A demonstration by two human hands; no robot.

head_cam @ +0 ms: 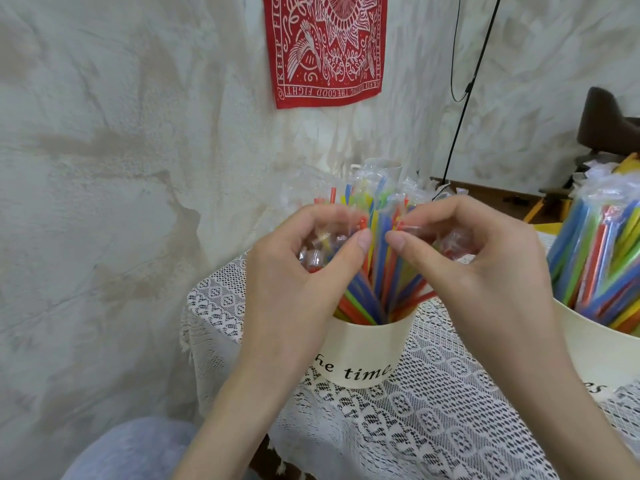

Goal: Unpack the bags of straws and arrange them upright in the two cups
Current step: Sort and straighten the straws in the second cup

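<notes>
A cream cup (363,355) with black lettering stands on the lace-covered table, full of upright coloured straws (377,216) in clear wrappers. My left hand (311,268) curls round the straws on the cup's left side, thumb pressed against them. My right hand (478,265) curls round the straws on the right side, thumb and forefinger pinching wrapped tips. The two thumbs nearly meet over the bundle. A second cream cup (595,344) at the right edge holds more wrapped straws (602,244), partly cut off by the frame.
The white lace tablecloth (433,420) covers a small table against a rough plaster wall. A red bandana (325,46) hangs on the wall. A thin black stand (467,88) rises behind the table. A dark chair (609,123) sits far right.
</notes>
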